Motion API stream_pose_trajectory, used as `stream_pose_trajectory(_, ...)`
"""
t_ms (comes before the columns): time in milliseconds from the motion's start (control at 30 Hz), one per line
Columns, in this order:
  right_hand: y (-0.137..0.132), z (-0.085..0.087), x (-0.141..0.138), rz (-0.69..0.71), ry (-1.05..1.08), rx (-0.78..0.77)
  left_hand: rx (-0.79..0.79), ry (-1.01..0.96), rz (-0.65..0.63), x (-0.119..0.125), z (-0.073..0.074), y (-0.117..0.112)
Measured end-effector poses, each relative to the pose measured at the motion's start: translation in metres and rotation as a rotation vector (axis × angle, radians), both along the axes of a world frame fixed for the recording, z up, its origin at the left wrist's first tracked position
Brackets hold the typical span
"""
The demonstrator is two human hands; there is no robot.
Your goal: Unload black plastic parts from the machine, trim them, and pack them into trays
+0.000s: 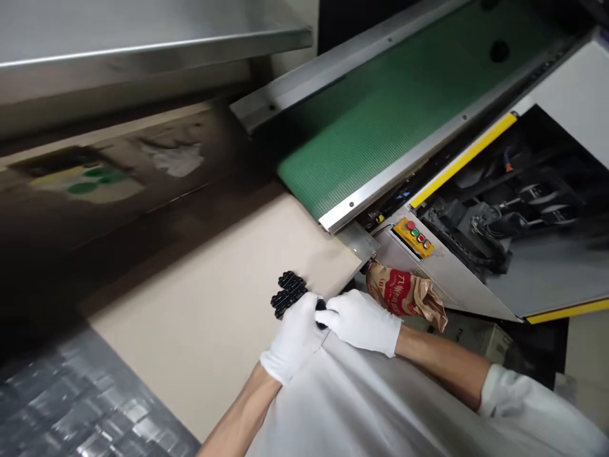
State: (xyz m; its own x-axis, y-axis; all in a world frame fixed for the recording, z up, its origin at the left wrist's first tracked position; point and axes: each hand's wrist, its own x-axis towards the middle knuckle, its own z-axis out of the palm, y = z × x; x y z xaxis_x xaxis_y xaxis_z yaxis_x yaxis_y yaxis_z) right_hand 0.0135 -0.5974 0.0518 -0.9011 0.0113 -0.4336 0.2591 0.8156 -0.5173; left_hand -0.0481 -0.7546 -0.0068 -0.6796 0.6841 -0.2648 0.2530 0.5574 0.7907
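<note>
Both my hands wear white gloves and meet at the near edge of a beige board [204, 317]. Between them is a small round black part [321, 314], mostly covered by the fingers. My left hand [297, 330] is closed around its left side. From the right, my right hand [359, 320] pinches the same part with thumb and fingers. Just beyond my left hand lies a small cluster of black parts with scalloped outlines [288, 292], resting on the board. Their exact kind is too small to make out.
A green conveyor belt [380, 120] with metal rails ends over the board's far side. Right of it are a machine with a yellow button box [413, 237] and a brown-and-red paper sack [404, 292]. Clear-wrapped packs [85, 400] lie lower left; a metal shelf [157, 51] spans the upper left.
</note>
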Motion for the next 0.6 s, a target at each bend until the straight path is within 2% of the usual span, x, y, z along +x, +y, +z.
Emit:
stream_pose_trajectory(100,0.017,-0.038,0.038,-0.388,-0.038,-0.15,-0.057,0.018,-0.222,0.001,-0.01,0.044)
stream_pose_trajectory(167,0.024,-0.061,0.063,-0.597,-0.041,-0.231,-0.068,0.002,-0.335,0.009,-0.021,0.072)
stream_pose_trajectory(267,0.035,-0.077,0.093,-0.802,-0.071,-0.265,-0.06,-0.051,-0.482,0.026,-0.041,0.109)
stream_pose_trajectory(300,0.041,-0.075,0.101,-0.842,-0.085,-0.27,-0.055,-0.069,-0.521,0.031,-0.048,0.12)
stream_pose_trajectory(367,0.054,-0.06,0.116,-0.881,-0.128,-0.263,-0.042,-0.101,-0.56,0.034,-0.057,0.137)
stream_pose_trajectory(433,0.068,-0.037,0.129,-0.883,-0.136,-0.249,-0.028,-0.12,-0.517,0.028,-0.057,0.147)
stream_pose_trajectory(467,0.074,-0.025,0.135,-0.884,-0.12,-0.294,-0.019,-0.123,-0.468,0.022,-0.052,0.148)
stream_pose_trajectory(500,0.079,-0.015,0.139,-0.896,-0.086,-0.401,-0.008,-0.118,-0.409,0.014,-0.044,0.146)
stream_pose_trajectory(533,0.083,-0.008,0.142,-0.923,-0.032,-0.575,0.016,-0.117,-0.343,0.006,-0.033,0.141)
stream_pose_trajectory(600,0.092,-0.003,0.142,-1.016,0.094,-1.033,0.125,-0.147,-0.211,-0.009,-0.004,0.123)
